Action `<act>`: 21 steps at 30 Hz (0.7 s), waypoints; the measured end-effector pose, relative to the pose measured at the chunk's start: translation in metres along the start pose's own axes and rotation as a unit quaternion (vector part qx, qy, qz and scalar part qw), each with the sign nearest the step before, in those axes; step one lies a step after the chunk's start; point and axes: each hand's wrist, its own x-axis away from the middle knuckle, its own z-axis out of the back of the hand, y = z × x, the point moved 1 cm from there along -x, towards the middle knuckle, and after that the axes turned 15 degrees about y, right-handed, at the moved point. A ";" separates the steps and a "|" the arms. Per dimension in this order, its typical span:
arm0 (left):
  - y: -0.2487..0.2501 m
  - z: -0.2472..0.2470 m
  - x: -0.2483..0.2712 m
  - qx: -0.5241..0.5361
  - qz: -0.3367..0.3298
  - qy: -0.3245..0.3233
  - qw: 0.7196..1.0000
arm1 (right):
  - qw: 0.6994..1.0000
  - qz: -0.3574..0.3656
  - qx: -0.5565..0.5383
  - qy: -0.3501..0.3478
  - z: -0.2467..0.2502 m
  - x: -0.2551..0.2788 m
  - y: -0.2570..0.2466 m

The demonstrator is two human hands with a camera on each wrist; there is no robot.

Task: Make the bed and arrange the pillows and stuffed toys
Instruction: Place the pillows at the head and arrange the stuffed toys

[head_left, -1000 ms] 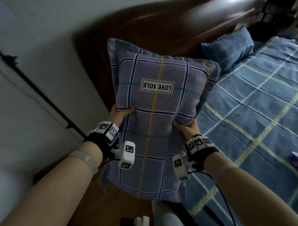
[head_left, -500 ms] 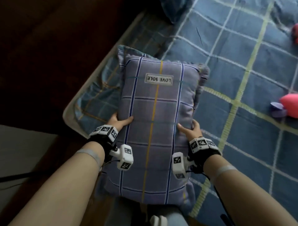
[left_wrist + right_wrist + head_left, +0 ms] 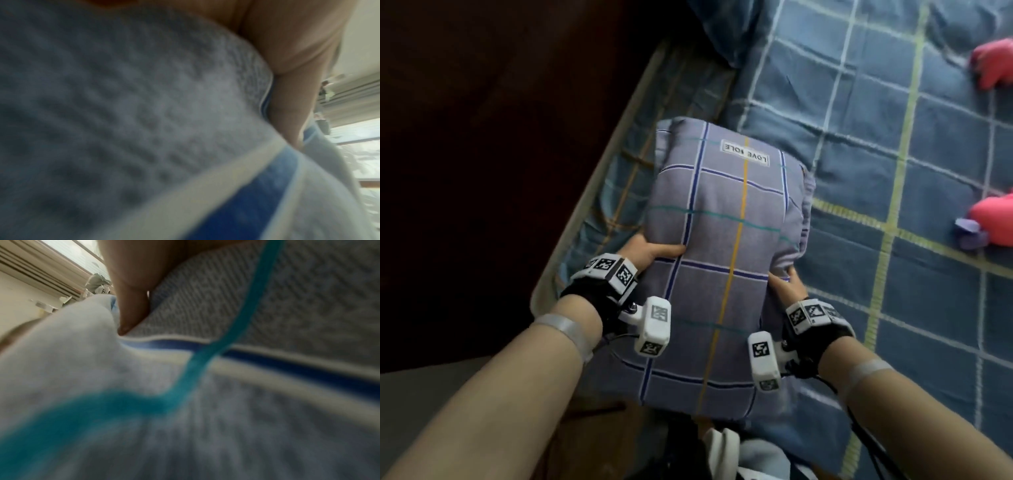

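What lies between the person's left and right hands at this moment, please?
The purple checked pillow fills the whole stretch: the left hand and right hand each grip one side, clearest in the head view.

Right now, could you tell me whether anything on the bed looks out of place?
Yes. The blue checked quilt stops short of the mattress edge, leaving wrinkled sheet exposed beside the purple checked pillow. Pink stuffed toys lie scattered on the quilt at the right.

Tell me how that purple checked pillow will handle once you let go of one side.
The pillow looks soft: it dents where the left hand and right hand grip its sides, so it would probably sag. It seems light for its bulk. The woven cover looks grippy, so unlikely to slip.
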 end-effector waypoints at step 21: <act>0.148 0.088 -0.258 -0.301 -0.162 0.079 0.937 | 0.982 0.037 0.031 -0.184 -0.268 -0.094 -0.108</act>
